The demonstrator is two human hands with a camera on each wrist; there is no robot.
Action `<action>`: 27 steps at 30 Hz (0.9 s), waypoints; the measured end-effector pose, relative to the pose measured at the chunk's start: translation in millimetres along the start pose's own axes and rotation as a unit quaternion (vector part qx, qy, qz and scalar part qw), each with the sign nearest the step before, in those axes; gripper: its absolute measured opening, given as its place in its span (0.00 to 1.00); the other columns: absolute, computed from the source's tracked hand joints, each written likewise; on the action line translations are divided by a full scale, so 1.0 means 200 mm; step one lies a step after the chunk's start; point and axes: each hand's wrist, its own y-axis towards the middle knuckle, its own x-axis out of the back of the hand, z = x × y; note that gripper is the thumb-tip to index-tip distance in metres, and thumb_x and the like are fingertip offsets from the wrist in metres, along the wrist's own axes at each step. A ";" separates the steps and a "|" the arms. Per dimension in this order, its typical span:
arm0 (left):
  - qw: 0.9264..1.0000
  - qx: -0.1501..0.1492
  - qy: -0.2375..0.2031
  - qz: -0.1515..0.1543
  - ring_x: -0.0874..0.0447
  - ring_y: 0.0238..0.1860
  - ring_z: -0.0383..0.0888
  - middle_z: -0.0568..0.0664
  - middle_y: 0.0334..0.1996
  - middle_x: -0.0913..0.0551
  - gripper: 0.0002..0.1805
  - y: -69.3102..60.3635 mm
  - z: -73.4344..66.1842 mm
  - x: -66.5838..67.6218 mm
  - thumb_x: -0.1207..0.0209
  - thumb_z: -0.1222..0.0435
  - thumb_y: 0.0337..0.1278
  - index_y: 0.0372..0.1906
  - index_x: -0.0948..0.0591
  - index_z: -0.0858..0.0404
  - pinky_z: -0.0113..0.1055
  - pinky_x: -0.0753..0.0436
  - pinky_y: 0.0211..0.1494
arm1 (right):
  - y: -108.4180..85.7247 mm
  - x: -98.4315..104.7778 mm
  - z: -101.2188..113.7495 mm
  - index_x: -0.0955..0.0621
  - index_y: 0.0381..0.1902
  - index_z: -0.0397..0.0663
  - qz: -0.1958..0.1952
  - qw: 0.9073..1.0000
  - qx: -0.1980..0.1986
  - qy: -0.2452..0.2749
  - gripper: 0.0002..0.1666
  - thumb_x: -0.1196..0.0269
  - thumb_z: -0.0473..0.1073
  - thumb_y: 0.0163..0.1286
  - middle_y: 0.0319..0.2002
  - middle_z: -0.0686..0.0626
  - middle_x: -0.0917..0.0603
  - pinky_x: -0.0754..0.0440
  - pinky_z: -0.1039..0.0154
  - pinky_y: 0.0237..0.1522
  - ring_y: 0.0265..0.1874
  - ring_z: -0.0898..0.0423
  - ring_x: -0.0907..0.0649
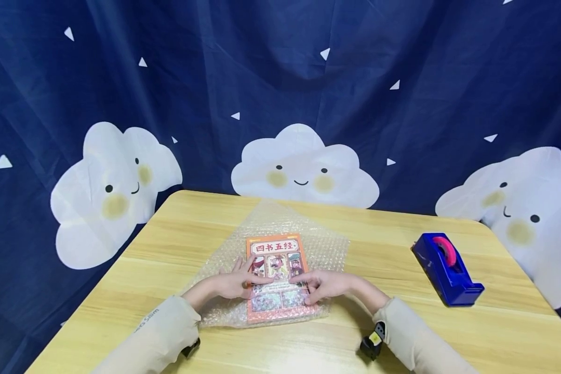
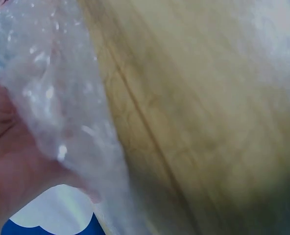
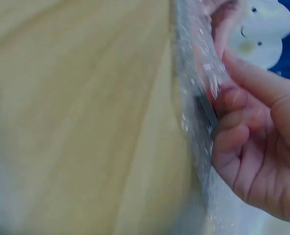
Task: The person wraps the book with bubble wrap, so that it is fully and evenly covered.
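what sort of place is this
Perhaps a makeshift packing spot: bubble wrap and a blue tape dispenser sit on a wood-grain table. The pictures don't settle what room it is.

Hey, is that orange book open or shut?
Shut. The orange book lies on bubble wrap, front cover up, no inside pages showing.

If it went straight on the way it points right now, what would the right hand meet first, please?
Across the book, the right hand would probably meet the left hand first, at its fingers, though exact depth is hard to judge.
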 end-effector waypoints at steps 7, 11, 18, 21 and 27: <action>1.000 -0.019 -0.018 0.007 0.83 0.65 0.68 0.63 0.69 0.75 0.26 -0.01 0.00 0.01 0.47 0.67 0.57 0.61 0.29 0.45 0.71 0.76 0.54 | 0.06 0.11 -0.07 0.40 0.68 0.42 0.006 0.996 0.001 0.085 0.35 0.42 0.38 0.64 0.16 0.57 0.30 0.34 0.74 0.16 0.11 0.65 0.35; 1.000 -0.018 -0.016 0.012 0.84 0.64 0.68 0.63 0.69 0.76 0.26 -0.01 0.01 0.01 0.47 0.65 0.58 0.62 0.30 0.45 0.71 0.75 0.54 | 0.10 0.17 -0.11 0.41 0.68 0.43 -0.009 0.994 -0.006 0.109 0.35 0.44 0.37 0.65 0.19 0.57 0.31 0.32 0.74 0.20 0.14 0.66 0.33; 1.000 -0.018 -0.021 0.014 0.85 0.64 0.68 0.62 0.69 0.76 0.26 -0.01 0.00 0.00 0.47 0.66 0.57 0.61 0.29 0.45 0.70 0.75 0.56 | 0.18 0.25 -0.15 0.43 0.68 0.41 -0.056 0.985 -0.008 0.163 0.33 0.46 0.36 0.67 0.21 0.55 0.29 0.30 0.72 0.22 0.16 0.65 0.32; 1.000 -0.018 -0.017 0.014 0.84 0.64 0.69 0.62 0.69 0.75 0.25 -0.01 0.01 0.00 0.46 0.65 0.57 0.61 0.29 0.44 0.70 0.74 0.56 | 0.21 0.28 -0.16 0.43 0.69 0.43 -0.063 0.984 -0.003 0.169 0.33 0.47 0.36 0.68 0.21 0.55 0.29 0.32 0.72 0.22 0.16 0.64 0.33; 1.000 -0.018 -0.011 0.015 0.83 0.65 0.68 0.63 0.70 0.74 0.24 -0.01 0.01 0.00 0.47 0.61 0.59 0.61 0.29 0.43 0.72 0.73 0.55 | 0.28 0.35 -0.18 0.45 0.70 0.44 -0.093 0.982 0.003 0.162 0.35 0.47 0.36 0.68 0.23 0.52 0.27 0.30 0.71 0.21 0.16 0.62 0.32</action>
